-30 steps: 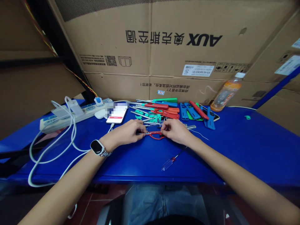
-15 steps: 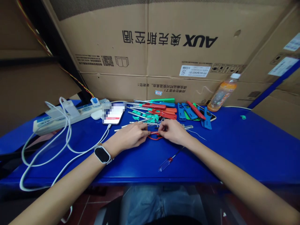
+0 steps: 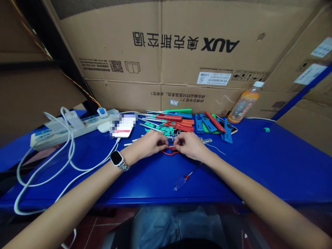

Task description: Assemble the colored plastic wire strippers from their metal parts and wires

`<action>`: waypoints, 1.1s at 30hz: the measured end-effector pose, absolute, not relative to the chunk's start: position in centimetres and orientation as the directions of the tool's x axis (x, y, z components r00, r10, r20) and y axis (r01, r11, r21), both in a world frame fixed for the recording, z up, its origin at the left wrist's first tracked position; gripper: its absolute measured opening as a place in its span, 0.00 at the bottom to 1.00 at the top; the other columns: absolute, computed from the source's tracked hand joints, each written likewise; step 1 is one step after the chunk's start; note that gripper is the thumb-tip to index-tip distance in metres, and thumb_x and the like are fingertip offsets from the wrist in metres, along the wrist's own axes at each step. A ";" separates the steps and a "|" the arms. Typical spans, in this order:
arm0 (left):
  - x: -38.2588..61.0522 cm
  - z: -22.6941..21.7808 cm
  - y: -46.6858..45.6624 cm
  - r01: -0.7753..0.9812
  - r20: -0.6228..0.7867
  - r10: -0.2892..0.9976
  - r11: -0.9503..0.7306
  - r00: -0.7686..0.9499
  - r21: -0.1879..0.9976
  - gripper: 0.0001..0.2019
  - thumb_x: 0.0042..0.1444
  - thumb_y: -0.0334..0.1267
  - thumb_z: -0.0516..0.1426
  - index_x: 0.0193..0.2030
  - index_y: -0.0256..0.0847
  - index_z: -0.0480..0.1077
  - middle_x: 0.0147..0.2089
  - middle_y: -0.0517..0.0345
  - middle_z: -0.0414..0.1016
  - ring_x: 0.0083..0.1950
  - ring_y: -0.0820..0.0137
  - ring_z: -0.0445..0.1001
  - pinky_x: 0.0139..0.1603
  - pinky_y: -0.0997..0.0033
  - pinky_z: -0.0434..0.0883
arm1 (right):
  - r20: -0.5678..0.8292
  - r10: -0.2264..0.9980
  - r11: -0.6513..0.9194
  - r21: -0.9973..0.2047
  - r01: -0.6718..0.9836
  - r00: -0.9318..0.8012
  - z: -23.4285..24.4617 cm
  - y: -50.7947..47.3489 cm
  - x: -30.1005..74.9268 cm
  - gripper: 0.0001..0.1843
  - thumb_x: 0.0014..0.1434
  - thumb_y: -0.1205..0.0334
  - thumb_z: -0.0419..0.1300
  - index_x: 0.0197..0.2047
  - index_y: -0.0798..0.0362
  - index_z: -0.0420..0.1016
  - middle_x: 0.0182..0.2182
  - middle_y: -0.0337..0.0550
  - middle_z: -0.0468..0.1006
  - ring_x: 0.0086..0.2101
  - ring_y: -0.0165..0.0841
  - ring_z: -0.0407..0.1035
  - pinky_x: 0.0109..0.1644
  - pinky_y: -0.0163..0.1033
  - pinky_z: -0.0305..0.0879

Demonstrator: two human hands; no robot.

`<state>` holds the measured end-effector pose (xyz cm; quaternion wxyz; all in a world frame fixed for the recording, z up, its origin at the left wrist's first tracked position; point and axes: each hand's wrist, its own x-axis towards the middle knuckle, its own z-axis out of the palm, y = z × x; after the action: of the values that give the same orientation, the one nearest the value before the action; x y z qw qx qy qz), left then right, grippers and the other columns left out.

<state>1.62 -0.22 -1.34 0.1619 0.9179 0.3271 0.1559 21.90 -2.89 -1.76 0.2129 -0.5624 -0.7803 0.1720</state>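
Between my hands lies a red lighter casing [image 3: 168, 153], low on the blue table. My left hand [image 3: 151, 143] is closed, thumb and fingertips pinched at the casing's left end. At its right end my right hand [image 3: 192, 146] pinches too, its fingers covering part of it. A pale sliver shows along the casing between the fingertips; its kind is too small to tell. Just behind the hands lie several long-necked lighters [image 3: 185, 117] with red, green, blue and orange handles, metal tubes pointing left. Small teal plastic pieces [image 3: 169, 130] are scattered among them.
A clear-handled screwdriver [image 3: 181, 183] lies in front of my right hand. Blue lighter casings [image 3: 227, 133] are heaped right, near an orange drink bottle [image 3: 243, 105]. To the left are a phone [image 3: 127, 125], a power strip [image 3: 75, 129] and looped white cables [image 3: 70, 148]. Cardboard [image 3: 103, 34] stands behind.
My left wrist has turned, and its fingers have curled in and moved slightly up at the casing. My right hand stays almost in place. The whole view has shifted a little.
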 end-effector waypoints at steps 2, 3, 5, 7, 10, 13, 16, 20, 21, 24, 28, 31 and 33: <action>1.6 -1.2 -0.2 0.553 0.170 0.645 -0.740 0.745 0.383 0.06 0.60 0.32 0.58 0.38 0.38 0.78 0.36 0.54 0.78 0.35 0.70 0.74 0.37 0.72 0.68 | 0.141 0.950 0.311 -0.509 0.802 -0.278 -1.8 -2.9 21.9 0.05 0.50 0.69 0.62 0.28 0.51 0.80 0.26 0.36 0.80 0.25 0.28 0.68 0.31 0.33 0.57; 1.6 -1.2 -0.2 0.557 0.161 0.648 -0.735 0.744 0.386 0.06 0.60 0.33 0.59 0.38 0.38 0.78 0.36 0.54 0.78 0.35 0.70 0.74 0.37 0.72 0.68 | 0.145 0.948 0.317 -0.511 0.799 -0.284 -1.8 -2.9 21.9 0.05 0.50 0.69 0.62 0.28 0.51 0.80 0.26 0.36 0.80 0.25 0.28 0.68 0.31 0.33 0.57; 1.5 -1.1 -0.2 0.562 0.140 0.657 -0.721 0.741 0.406 0.06 0.59 0.34 0.59 0.38 0.38 0.78 0.36 0.54 0.79 0.34 0.70 0.74 0.36 0.72 0.67 | 0.153 0.942 0.335 -0.515 0.789 -0.300 -1.8 -2.9 21.9 0.06 0.51 0.69 0.61 0.28 0.51 0.79 0.27 0.36 0.80 0.25 0.28 0.69 0.31 0.33 0.57; 1.5 -1.0 -0.2 0.557 0.135 0.659 -0.713 0.740 0.426 0.06 0.59 0.33 0.59 0.38 0.38 0.78 0.36 0.54 0.79 0.35 0.70 0.74 0.36 0.73 0.67 | 0.153 0.939 0.341 -0.515 0.786 -0.307 -1.8 -2.9 21.9 0.06 0.51 0.69 0.61 0.29 0.51 0.79 0.28 0.36 0.81 0.26 0.28 0.69 0.31 0.33 0.57; 1.5 -0.9 0.0 0.531 0.146 0.652 -0.709 0.744 0.463 0.06 0.59 0.31 0.58 0.36 0.37 0.78 0.36 0.54 0.80 0.34 0.71 0.74 0.37 0.73 0.68 | 0.151 0.943 0.332 -0.512 0.792 -0.298 -1.7 -3.0 21.9 0.06 0.51 0.69 0.61 0.29 0.51 0.80 0.28 0.36 0.81 0.26 0.28 0.69 0.31 0.33 0.58; 1.6 -0.8 0.4 0.500 0.105 0.663 -0.650 0.742 0.572 0.06 0.56 0.30 0.57 0.34 0.36 0.77 0.32 0.55 0.79 0.31 0.72 0.73 0.33 0.74 0.67 | 0.156 0.941 0.337 -0.518 0.786 -0.300 -1.8 -2.9 22.0 0.06 0.51 0.69 0.62 0.29 0.51 0.80 0.27 0.36 0.81 0.25 0.27 0.69 0.32 0.33 0.58; 1.8 -0.7 1.0 0.504 -0.008 0.686 -0.527 0.728 0.684 0.06 0.52 0.29 0.57 0.32 0.35 0.77 0.29 0.57 0.78 0.29 0.73 0.71 0.30 0.75 0.66 | 0.142 0.942 0.332 -0.537 0.776 -0.305 -1.8 -2.7 22.0 0.06 0.50 0.70 0.62 0.29 0.51 0.80 0.26 0.36 0.81 0.25 0.27 0.69 0.31 0.33 0.58; 1.9 -0.4 1.3 0.551 -0.117 0.714 -0.414 0.691 0.724 0.08 0.48 0.30 0.58 0.32 0.34 0.78 0.30 0.57 0.79 0.30 0.72 0.72 0.31 0.75 0.67 | 0.100 0.946 0.310 -0.571 0.760 -0.310 -1.8 -2.5 22.0 0.07 0.49 0.72 0.62 0.28 0.53 0.80 0.26 0.37 0.81 0.25 0.27 0.69 0.30 0.32 0.58; 1.9 -0.3 1.3 0.560 -0.126 0.717 -0.409 0.686 0.720 0.08 0.47 0.30 0.57 0.33 0.35 0.78 0.30 0.57 0.79 0.30 0.71 0.72 0.32 0.75 0.67 | 0.092 0.947 0.303 -0.575 0.760 -0.308 -1.8 -2.4 21.9 0.07 0.49 0.72 0.62 0.28 0.53 0.80 0.26 0.37 0.81 0.25 0.27 0.69 0.30 0.32 0.58; 1.9 -0.3 1.1 0.567 -0.127 0.721 -0.410 0.681 0.715 0.09 0.47 0.30 0.57 0.33 0.35 0.78 0.30 0.58 0.80 0.31 0.71 0.73 0.34 0.74 0.68 | 0.084 0.953 0.286 -0.573 0.768 -0.292 -1.7 -2.5 21.9 0.07 0.49 0.72 0.62 0.28 0.52 0.81 0.24 0.37 0.80 0.24 0.27 0.69 0.30 0.33 0.58; 1.8 -0.5 1.2 0.544 -0.120 0.716 -0.398 0.687 0.739 0.08 0.46 0.30 0.57 0.32 0.35 0.78 0.31 0.57 0.80 0.32 0.71 0.73 0.34 0.74 0.69 | 0.094 0.954 0.286 -0.567 0.772 -0.284 -1.8 -2.6 21.9 0.07 0.49 0.71 0.62 0.28 0.52 0.81 0.24 0.37 0.80 0.23 0.27 0.68 0.30 0.33 0.58; 1.8 -0.6 1.3 0.541 -0.119 0.717 -0.395 0.687 0.743 0.08 0.46 0.31 0.58 0.32 0.35 0.78 0.30 0.57 0.80 0.32 0.70 0.74 0.34 0.74 0.69 | 0.094 0.953 0.287 -0.573 0.767 -0.287 -1.9 -2.5 21.9 0.07 0.48 0.72 0.62 0.28 0.52 0.81 0.25 0.37 0.81 0.24 0.27 0.69 0.30 0.33 0.58; 1.7 -0.6 1.3 0.546 -0.111 0.715 -0.414 0.690 0.728 0.08 0.47 0.31 0.58 0.32 0.35 0.79 0.30 0.57 0.80 0.32 0.70 0.74 0.34 0.74 0.69 | 0.095 0.953 0.287 -0.576 0.765 -0.286 -1.9 -2.5 21.9 0.07 0.48 0.72 0.62 0.28 0.52 0.81 0.26 0.37 0.81 0.24 0.27 0.69 0.30 0.33 0.59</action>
<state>1.67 1.27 -0.56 0.3873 0.8338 0.3780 0.1092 21.89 -2.51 -1.90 0.2173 -0.5564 -0.7722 0.2165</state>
